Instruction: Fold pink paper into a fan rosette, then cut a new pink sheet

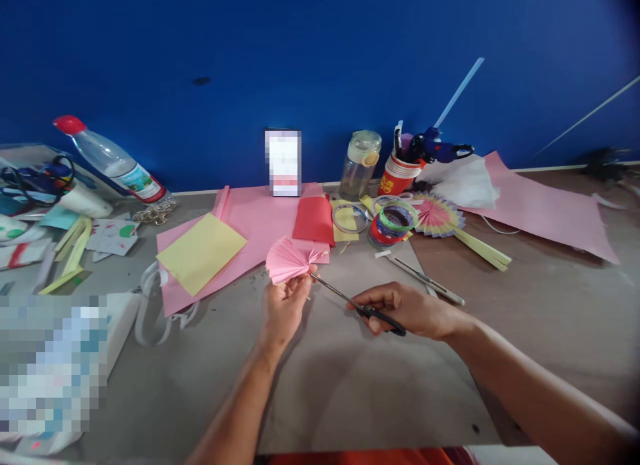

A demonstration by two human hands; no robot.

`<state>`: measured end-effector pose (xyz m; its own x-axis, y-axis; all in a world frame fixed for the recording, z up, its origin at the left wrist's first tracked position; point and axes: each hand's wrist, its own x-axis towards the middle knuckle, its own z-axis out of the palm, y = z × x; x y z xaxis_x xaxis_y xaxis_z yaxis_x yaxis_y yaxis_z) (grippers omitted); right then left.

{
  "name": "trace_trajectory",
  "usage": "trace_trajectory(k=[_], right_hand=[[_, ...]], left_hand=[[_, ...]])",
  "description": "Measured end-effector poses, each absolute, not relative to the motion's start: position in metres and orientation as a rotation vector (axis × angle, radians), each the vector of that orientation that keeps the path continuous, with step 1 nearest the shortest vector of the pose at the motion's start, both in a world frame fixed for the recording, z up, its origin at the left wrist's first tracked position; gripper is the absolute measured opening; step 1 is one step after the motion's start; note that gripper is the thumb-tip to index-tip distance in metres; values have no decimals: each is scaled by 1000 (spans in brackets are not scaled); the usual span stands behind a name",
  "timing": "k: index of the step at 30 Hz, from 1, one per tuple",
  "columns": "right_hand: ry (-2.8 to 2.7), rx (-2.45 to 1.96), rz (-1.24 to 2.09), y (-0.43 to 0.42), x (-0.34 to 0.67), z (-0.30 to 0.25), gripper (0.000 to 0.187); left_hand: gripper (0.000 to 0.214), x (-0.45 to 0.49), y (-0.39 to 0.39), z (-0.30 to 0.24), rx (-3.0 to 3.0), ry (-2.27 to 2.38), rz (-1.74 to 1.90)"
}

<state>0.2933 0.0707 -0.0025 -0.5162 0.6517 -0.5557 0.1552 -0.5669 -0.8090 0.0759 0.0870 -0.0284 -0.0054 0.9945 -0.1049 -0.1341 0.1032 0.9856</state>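
Note:
A pleated pink paper fan (289, 259) spreads out above my left hand (287, 301), whose fingers pinch its gathered base. My right hand (400, 308) is wrapped round the black handles of a pair of scissors (367, 311). The scissor blades point to the left, and their tips meet the base of the fan by my left fingertips. Whether the tips are around the paper or only against it, I cannot tell. Behind the fan lie a folded red paper (314, 220) and large pink paper (245, 215), with a yellow sheet (203, 253) on top.
A phone (283, 162) leans on the blue wall. Right of it are a clear bottle (359, 166), a red paper cup (397, 175) of tools, tape rolls (393, 223), a finished paper rosette (435, 215) and a utility knife (427, 279). A plastic bottle (120, 165) tilts at left.

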Motion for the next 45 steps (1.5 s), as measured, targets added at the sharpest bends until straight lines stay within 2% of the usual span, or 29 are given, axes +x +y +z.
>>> trace_trajectory(k=[6,13,33,45], right_hand=[[-1415,-1292,2150,77,304,-5,45],[-1776,-1262,2033,91,316,-11,51],[-1943,-1316,1921,94,321,-9,54],[-2155,-1294,1673,92,321,2,50]], left_hand=[[20,77,86,-24,1055,1172,1162],[17,73,87,-23,1073,1178,1043],[24,68,85,-18,1045,1099,941],[20,65,86,-22,1156,1065,921]])
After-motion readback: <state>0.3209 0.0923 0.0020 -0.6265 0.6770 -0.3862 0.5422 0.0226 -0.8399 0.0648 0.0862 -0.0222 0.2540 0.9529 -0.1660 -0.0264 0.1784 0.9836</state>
